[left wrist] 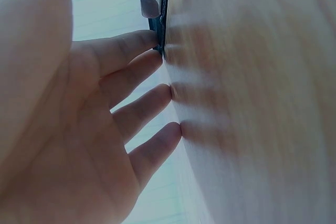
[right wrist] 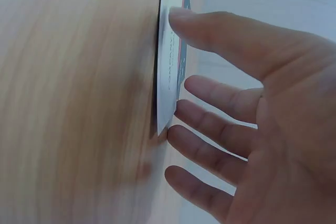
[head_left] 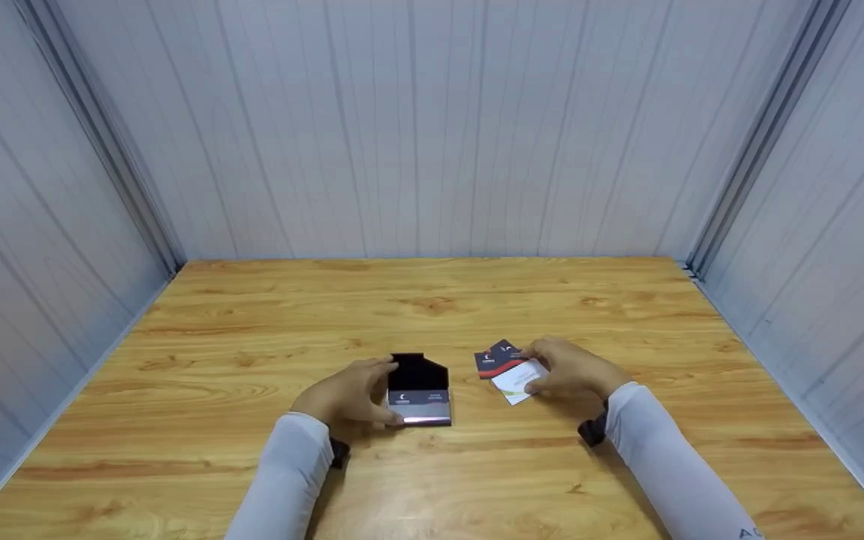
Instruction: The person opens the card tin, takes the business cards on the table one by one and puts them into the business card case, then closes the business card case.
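Evidently, the work stands about partway before us: lower centre of the frame, an open card case already holds a dark card, the left hand resting loosely against it. Right of centre, the right hand touches a white card, unclenched; loose dark cards lie alongside, outside.

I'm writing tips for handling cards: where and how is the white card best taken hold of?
Probably by its two long edges near the right end, coming in from the right, where the right hand is. The white card is thin and flat, and its far long edge overlaps the dark cards, so fingertips there should pinch lightly.
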The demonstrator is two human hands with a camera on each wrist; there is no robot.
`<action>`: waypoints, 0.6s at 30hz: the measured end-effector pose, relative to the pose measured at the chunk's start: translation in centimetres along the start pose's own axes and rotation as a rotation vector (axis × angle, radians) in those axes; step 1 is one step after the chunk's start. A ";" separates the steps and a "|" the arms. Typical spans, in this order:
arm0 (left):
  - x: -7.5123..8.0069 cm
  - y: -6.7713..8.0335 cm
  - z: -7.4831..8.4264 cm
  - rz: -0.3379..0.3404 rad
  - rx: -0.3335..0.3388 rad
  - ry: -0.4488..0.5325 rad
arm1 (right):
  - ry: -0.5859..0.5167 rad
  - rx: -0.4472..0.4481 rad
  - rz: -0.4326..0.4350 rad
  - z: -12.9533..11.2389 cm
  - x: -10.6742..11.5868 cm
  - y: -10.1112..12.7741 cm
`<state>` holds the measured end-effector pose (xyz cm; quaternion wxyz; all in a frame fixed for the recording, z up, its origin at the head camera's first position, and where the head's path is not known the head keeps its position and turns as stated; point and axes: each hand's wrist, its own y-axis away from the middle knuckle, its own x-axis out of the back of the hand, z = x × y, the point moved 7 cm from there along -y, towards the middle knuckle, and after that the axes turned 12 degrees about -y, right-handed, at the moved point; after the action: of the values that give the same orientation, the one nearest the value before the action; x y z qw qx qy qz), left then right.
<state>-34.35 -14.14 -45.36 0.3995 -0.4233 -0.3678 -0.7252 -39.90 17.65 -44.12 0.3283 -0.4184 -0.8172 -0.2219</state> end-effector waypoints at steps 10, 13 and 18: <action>0.1 0.1 0.1 0.005 -0.013 -0.010 | 0.023 -0.029 -0.003 0.3 0.1 0.2; 0.1 0.1 0.1 0.004 -0.017 0.005 | 0.010 -0.015 0.004 0.3 0.2 0.2; 0.0 0.0 0.1 -0.001 -0.019 0.013 | -0.003 0.000 0.012 0.3 0.2 0.2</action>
<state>-34.29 -14.10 -45.30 0.3975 -0.4222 -0.3586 -0.7315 -39.93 18.02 -44.20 0.3284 -0.4237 -0.8152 -0.2194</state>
